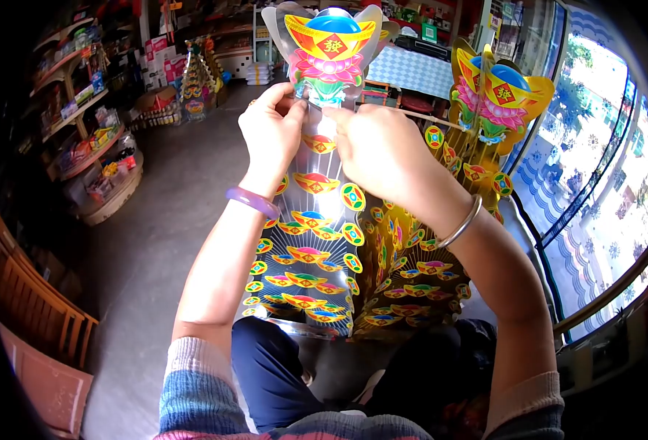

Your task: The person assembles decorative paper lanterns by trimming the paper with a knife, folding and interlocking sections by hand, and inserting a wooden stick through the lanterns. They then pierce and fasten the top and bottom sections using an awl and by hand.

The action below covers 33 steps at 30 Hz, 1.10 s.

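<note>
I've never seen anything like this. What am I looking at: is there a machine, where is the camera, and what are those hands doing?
There's no robot here. The single picture comes from a camera worn on a person's head, looking forward and down, so the arms reach away from you.

The left hand, below a purple bracelet-free knuckle line, pinches the narrow neck of a tall silver decoration, just under its flower-shaped topper. The right hand has a finger at the same neck; its exact grip is hidden.

Beside it stands a similar gold decoration. Both carry colorful boat and coin shapes. Farther back are shop-like shelves and a checkered tablecloth.
</note>
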### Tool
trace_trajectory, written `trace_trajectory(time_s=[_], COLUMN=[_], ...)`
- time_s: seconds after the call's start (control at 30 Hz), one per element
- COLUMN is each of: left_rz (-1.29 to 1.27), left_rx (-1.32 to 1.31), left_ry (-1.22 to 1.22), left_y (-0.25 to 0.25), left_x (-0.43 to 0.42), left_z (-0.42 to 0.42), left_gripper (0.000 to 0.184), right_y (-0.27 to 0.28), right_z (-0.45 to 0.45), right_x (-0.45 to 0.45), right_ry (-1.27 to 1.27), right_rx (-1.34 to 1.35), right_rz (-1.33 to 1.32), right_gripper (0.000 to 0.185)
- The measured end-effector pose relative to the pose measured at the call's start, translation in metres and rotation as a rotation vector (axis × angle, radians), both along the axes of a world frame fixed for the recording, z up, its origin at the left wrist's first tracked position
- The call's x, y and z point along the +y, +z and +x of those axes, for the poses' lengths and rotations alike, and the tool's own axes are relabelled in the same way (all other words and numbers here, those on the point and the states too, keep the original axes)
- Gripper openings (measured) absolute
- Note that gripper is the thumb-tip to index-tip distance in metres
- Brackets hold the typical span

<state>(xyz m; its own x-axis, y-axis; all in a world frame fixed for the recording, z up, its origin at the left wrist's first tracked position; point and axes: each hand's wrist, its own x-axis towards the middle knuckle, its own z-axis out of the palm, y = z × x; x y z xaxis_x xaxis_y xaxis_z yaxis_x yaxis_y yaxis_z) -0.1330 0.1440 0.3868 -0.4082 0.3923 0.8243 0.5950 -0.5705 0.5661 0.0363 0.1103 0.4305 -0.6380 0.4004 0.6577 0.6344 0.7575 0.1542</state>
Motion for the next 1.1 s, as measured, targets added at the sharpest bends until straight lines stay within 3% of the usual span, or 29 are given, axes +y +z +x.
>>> trace_trajectory(time_s=[0.13, 0.37, 0.57, 0.67, 0.7, 0.87, 0.9, 1.1], left_rz=[0.002, 0.064, 0.051, -0.003, -0.017, -0.069, -0.04, 0.008], left_rx=[-0.004, -0.003, -0.085, -0.125, -0.115, -0.147, -0.179, -0.18], left_ry=[-0.006, -0.035, -0.121, -0.165, -0.202, -0.414, -0.438, -0.37], left_y=[0.0, 0.002, -0.002, -0.006, -0.004, 0.014, 0.021, 0.049], left_x=[0.0, 0.002, 0.008, 0.013, 0.012, 0.0, -0.003, 0.006], left_z=[0.0, 0.0, -0.003, -0.008, -0.011, -0.01, -0.008, -0.012], left_gripper=[0.022, 0.019, 0.02, 0.021, 0.02, 0.02, 0.02, 0.014], right_y=[0.012, 0.001, -0.008, -0.016, -0.014, -0.017, -0.018, -0.012], right_z=[0.004, -0.014, -0.008, 0.01, 0.012, 0.019, 0.018, 0.004], right_x=[0.007, 0.001, -0.012, -0.031, -0.038, 0.011, 0.023, 0.054], right_ry=[0.126, -0.199, -0.104, 0.065, 0.035, 0.204, 0.207, 0.275], right_rx=[0.167, -0.184, -0.062, 0.05, 0.107, 0.686, 0.768, 0.883], right_rz=[-0.409, 0.212, 0.234, 0.029, -0.104, 0.07, -0.02, -0.089], right_gripper=[0.027, 0.037, 0.025, 0.026, 0.037, 0.041, 0.04, 0.039])
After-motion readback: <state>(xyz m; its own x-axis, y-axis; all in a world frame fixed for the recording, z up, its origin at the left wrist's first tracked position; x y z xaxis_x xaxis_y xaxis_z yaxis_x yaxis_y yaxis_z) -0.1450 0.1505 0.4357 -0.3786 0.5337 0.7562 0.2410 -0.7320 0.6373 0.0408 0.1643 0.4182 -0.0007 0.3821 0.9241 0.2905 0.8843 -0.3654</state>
